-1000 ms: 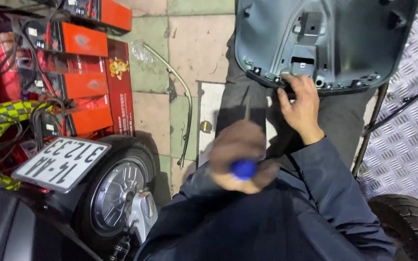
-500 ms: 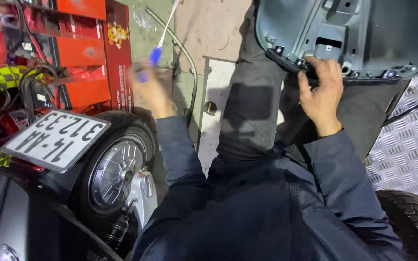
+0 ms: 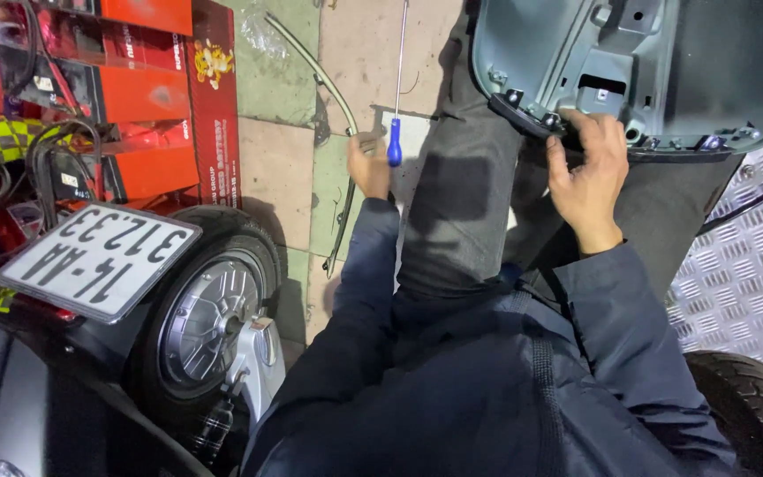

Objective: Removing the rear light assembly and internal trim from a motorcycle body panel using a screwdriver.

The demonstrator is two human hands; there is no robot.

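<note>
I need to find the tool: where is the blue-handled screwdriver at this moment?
In the head view, the screwdriver is upper centre, on the person's left: its blue handle is at the left hand, and its shaft points away over the tiled floor.

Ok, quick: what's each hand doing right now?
Left hand: closed on the blue-handled screwdriver, down at the floor.
Right hand: fingers curled on the lower edge of the grey plastic panel, gripping it.
</note>
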